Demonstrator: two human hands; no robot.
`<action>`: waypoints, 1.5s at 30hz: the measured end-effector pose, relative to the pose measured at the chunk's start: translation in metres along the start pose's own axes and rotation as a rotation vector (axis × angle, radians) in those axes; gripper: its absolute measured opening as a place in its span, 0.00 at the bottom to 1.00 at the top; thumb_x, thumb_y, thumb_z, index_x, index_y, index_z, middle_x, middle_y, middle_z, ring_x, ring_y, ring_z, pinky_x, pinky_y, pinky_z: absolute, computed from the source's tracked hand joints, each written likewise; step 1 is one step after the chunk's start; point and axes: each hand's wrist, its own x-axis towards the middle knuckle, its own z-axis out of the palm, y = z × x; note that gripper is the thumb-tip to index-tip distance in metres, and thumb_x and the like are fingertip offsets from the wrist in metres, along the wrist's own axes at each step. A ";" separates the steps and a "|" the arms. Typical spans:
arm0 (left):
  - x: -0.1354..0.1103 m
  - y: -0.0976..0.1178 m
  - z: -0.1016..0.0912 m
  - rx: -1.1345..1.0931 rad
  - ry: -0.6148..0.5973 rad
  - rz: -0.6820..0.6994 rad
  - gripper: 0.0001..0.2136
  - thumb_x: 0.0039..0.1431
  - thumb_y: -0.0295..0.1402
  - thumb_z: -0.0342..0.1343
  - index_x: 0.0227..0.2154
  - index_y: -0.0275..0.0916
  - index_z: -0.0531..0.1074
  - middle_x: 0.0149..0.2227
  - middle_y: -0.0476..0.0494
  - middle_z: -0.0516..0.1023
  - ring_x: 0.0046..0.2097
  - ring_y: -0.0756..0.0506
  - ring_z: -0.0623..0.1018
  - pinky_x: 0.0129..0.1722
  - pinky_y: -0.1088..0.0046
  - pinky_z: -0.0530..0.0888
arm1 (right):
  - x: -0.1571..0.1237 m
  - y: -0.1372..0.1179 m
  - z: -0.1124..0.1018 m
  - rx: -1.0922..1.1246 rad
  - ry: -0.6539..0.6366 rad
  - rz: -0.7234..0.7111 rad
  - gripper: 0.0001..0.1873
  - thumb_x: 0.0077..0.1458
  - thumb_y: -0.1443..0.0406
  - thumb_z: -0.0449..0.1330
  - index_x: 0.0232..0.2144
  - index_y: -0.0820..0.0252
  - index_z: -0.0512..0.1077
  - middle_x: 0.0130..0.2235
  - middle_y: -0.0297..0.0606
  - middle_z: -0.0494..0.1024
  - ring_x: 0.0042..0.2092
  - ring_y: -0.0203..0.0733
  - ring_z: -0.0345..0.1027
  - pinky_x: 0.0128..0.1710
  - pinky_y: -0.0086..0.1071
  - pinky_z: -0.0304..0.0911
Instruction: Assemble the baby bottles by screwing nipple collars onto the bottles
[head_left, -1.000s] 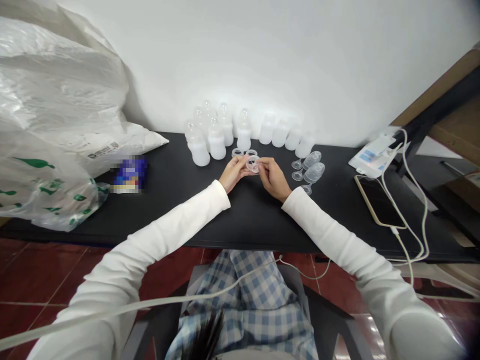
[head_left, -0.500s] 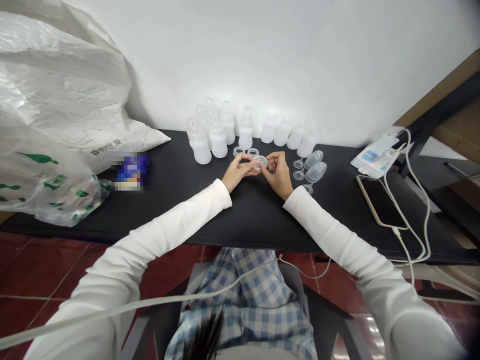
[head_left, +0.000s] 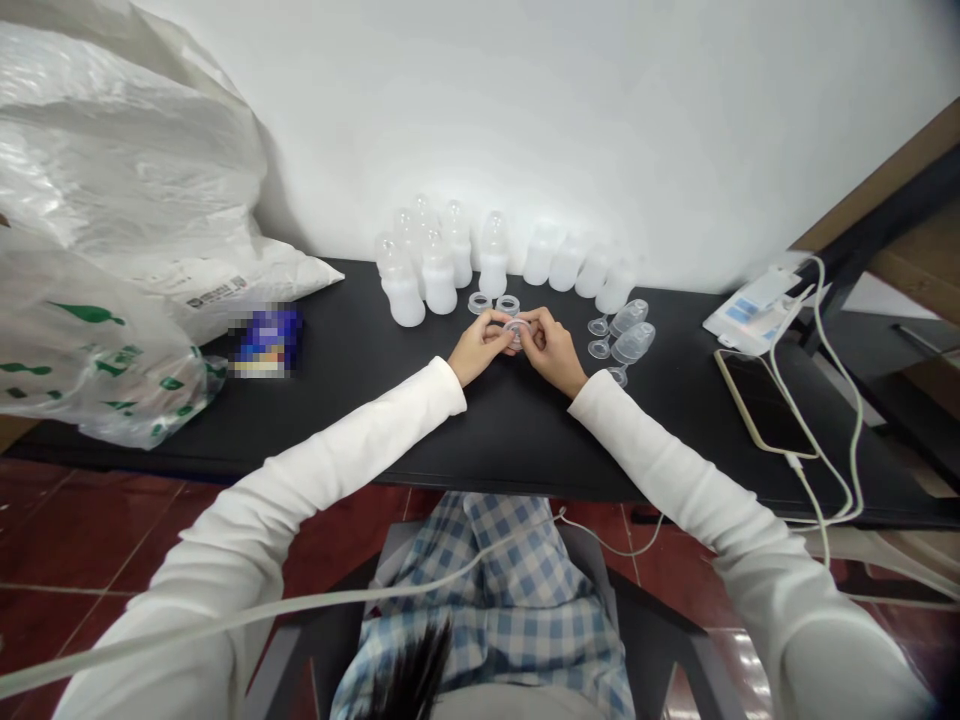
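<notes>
Between my two hands is a translucent bottle collar ring [head_left: 516, 327], held just above the black table. My left hand [head_left: 480, 345] pinches its left side, and the fingers of my right hand [head_left: 549, 348] press on its right side. Whether a nipple sits inside the ring is too small to tell. Just beyond my fingers lie two similar rings, one to the left [head_left: 480, 302] and one to the right [head_left: 508, 305]. Right of my right hand lie several clear nipples [head_left: 599, 348] and two clear domed caps [head_left: 634, 343].
Capped baby bottles [head_left: 439, 275] stand in a group at the back, with several uncapped bottle bodies [head_left: 567, 265] to their right. Plastic bags [head_left: 135, 200] and a blurred blue packet [head_left: 266, 342] occupy the left. On the right are a phone [head_left: 765, 403], a power strip [head_left: 752, 310] and white cables.
My right hand's fingers have turned inward and closed over the ring's far edge. The ring has tilted slightly between my hands, and the view has shifted a little.
</notes>
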 end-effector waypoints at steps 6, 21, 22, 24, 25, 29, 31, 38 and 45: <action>0.000 0.001 -0.002 -0.002 -0.028 -0.016 0.22 0.47 0.44 0.72 0.34 0.37 0.67 0.27 0.49 0.81 0.30 0.49 0.82 0.32 0.75 0.78 | -0.001 0.000 0.000 0.241 -0.037 0.097 0.17 0.61 0.49 0.58 0.33 0.55 0.64 0.23 0.25 0.62 0.25 0.32 0.54 0.27 0.30 0.50; -0.002 0.009 0.004 0.003 0.121 -0.092 0.10 0.55 0.29 0.65 0.37 0.36 0.69 0.28 0.49 0.80 0.31 0.51 0.81 0.36 0.75 0.77 | -0.002 0.005 0.005 0.288 -0.057 0.197 0.20 0.58 0.47 0.59 0.39 0.55 0.64 0.28 0.27 0.67 0.27 0.32 0.59 0.29 0.30 0.56; -0.001 0.009 0.004 -0.010 0.138 -0.095 0.11 0.55 0.27 0.65 0.38 0.36 0.68 0.29 0.49 0.80 0.32 0.51 0.81 0.38 0.74 0.77 | -0.001 0.006 0.005 0.290 -0.055 0.200 0.20 0.58 0.47 0.59 0.39 0.55 0.64 0.30 0.28 0.68 0.28 0.33 0.60 0.30 0.31 0.57; -0.001 0.008 0.004 -0.028 0.161 -0.100 0.14 0.53 0.24 0.65 0.38 0.37 0.66 0.28 0.50 0.80 0.31 0.51 0.80 0.40 0.71 0.77 | -0.001 0.007 0.005 0.295 -0.058 0.201 0.20 0.58 0.48 0.60 0.40 0.55 0.65 0.31 0.29 0.69 0.29 0.33 0.61 0.32 0.31 0.59; -0.001 0.007 0.004 -0.030 0.169 -0.103 0.15 0.52 0.22 0.64 0.38 0.37 0.65 0.28 0.51 0.79 0.31 0.51 0.80 0.40 0.71 0.77 | -0.001 0.008 0.005 0.297 -0.062 0.200 0.19 0.57 0.49 0.60 0.41 0.55 0.65 0.31 0.29 0.69 0.29 0.33 0.61 0.33 0.31 0.60; 0.001 0.005 0.003 -0.018 0.167 -0.099 0.16 0.50 0.18 0.63 0.34 0.38 0.62 0.28 0.53 0.77 0.30 0.52 0.79 0.41 0.72 0.76 | -0.001 0.008 0.004 0.293 -0.075 0.189 0.18 0.54 0.53 0.63 0.41 0.55 0.64 0.33 0.30 0.70 0.28 0.32 0.60 0.32 0.31 0.60; 0.001 0.004 0.002 0.003 0.146 -0.064 0.17 0.47 0.17 0.64 0.33 0.38 0.63 0.29 0.53 0.77 0.33 0.52 0.79 0.43 0.72 0.76 | -0.001 0.008 0.004 0.293 -0.070 0.177 0.17 0.53 0.55 0.63 0.40 0.55 0.64 0.34 0.30 0.71 0.27 0.31 0.59 0.31 0.31 0.59; -0.002 0.009 0.000 0.011 0.088 -0.076 0.17 0.47 0.25 0.68 0.37 0.38 0.67 0.30 0.52 0.79 0.32 0.51 0.80 0.41 0.71 0.78 | -0.001 0.009 0.005 0.325 -0.036 0.205 0.18 0.52 0.54 0.64 0.39 0.54 0.61 0.30 0.27 0.68 0.26 0.32 0.57 0.30 0.31 0.57; -0.005 0.014 0.002 0.034 0.054 -0.073 0.16 0.47 0.29 0.68 0.35 0.37 0.66 0.30 0.47 0.81 0.34 0.47 0.82 0.36 0.70 0.78 | -0.002 0.003 0.004 0.376 -0.029 0.183 0.19 0.53 0.52 0.64 0.37 0.53 0.61 0.25 0.24 0.62 0.26 0.32 0.54 0.28 0.30 0.52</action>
